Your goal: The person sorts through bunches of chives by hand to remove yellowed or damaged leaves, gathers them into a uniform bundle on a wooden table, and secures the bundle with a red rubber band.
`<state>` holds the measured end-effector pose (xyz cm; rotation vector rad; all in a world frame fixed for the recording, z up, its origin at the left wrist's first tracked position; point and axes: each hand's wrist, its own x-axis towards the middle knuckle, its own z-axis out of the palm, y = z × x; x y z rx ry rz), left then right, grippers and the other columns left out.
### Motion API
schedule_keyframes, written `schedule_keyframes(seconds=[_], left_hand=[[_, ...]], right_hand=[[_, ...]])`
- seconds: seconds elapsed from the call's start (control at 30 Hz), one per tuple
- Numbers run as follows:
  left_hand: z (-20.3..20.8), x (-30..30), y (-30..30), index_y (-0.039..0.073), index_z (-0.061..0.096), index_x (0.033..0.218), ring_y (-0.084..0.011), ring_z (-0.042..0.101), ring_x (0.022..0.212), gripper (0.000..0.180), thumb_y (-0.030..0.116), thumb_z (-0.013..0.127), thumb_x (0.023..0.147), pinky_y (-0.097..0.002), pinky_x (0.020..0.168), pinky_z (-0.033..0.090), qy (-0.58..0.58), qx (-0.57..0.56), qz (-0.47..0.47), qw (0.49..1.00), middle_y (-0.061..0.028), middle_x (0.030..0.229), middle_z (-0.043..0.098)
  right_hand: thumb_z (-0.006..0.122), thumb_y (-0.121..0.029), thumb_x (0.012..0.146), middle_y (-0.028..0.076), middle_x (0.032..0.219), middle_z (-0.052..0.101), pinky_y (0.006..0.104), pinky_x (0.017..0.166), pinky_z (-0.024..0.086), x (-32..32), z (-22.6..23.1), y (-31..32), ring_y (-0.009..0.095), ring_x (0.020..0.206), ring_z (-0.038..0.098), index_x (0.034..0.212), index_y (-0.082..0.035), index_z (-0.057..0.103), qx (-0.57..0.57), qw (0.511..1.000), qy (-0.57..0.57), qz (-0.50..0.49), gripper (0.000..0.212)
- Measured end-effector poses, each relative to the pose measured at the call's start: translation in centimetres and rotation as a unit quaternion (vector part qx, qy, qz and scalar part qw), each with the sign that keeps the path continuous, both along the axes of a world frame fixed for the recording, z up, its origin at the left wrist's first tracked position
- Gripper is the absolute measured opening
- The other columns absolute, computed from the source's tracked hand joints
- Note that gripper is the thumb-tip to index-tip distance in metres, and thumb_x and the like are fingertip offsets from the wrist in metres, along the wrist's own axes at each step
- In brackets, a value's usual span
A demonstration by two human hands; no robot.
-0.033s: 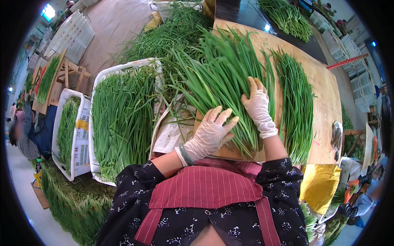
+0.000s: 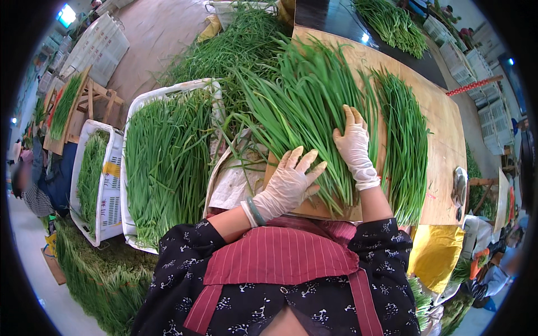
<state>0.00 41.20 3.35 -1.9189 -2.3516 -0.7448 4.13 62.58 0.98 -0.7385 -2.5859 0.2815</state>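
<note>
A loose pile of long green garlic chives (image 2: pixel 305 92) lies on the wooden board (image 2: pixel 445 148) in front of me, leaves fanned toward the far side. My left hand (image 2: pixel 284 187), in a whitish glove, rests on the near left part of the pile with its fingers spread. On the right flank of the same pile lies my gloved right hand (image 2: pixel 356 151), fingers stretched out and pointing away from me. Neither hand grips the stems. A separate, neater row of chives (image 2: pixel 400 145) lies to the right on the board.
Left of the board stands a white crate (image 2: pixel 179 86) full of chives, with a smaller white crate (image 2: pixel 115 185) beyond it. A tangled heap of greens (image 2: pixel 224 53) lies at the far side. Yellow sheeting (image 2: pixel 437 252) hangs by the board's near right corner.
Both hands have shifted very slightly to the right over the pile. The far leaves have spread a little; the hands keep their open shape.
</note>
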Motion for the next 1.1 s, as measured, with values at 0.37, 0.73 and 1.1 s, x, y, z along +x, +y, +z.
schedule_keyframes(seconds=[0.37, 0.73, 1.1], left_hand=[[-1.4, 0.5, 0.1, 0.024, 0.049, 0.123, -0.0361, 0.033, 0.119, 0.051, 0.033, 0.062, 0.074, -0.0498, 0.097, 0.030, 0.031, -0.014, 0.034, 0.999, -0.0111, 0.128, 0.037], [-0.1, -2.5, -3.4, 0.011, 0.046, 0.127, -0.0383, 0.035, 0.122, 0.053, 0.006, 0.059, 0.076, -0.0424, 0.102, 0.030, -0.078, 0.085, 0.054, 0.992, -0.0199, 0.133, 0.035], [-1.8, -2.6, 0.4, 0.025, 0.035, 0.136, -0.0374, 0.021, 0.130, 0.057, 0.026, 0.055, 0.082, -0.0462, 0.106, 0.018, 0.022, -0.046, -0.038, 0.998, -0.0113, 0.144, 0.022]], right_hand=[[0.065, -0.032, 0.073, 0.009, 0.088, 0.063, 0.0359, 0.076, 0.045, -6.3, 8.1, -7.3, 0.026, 0.085, 0.060, 0.089, -0.012, 0.068, 0.021, 0.979, -0.133, 0.150, 0.025], [0.065, -0.011, 0.079, 0.005, 0.082, 0.066, 0.0199, 0.069, 0.045, -2.1, 10.0, -4.6, 0.009, 0.075, 0.058, 0.092, 0.001, 0.065, -0.471, 0.860, 0.166, 0.104, 0.017], [0.067, -0.015, 0.078, 0.015, 0.079, 0.065, 0.0252, 0.053, 0.051, 12.7, 18.0, -8.2, 0.016, 0.061, 0.062, 0.089, 0.001, 0.062, -0.427, 0.828, 0.320, 0.171, 0.020]])
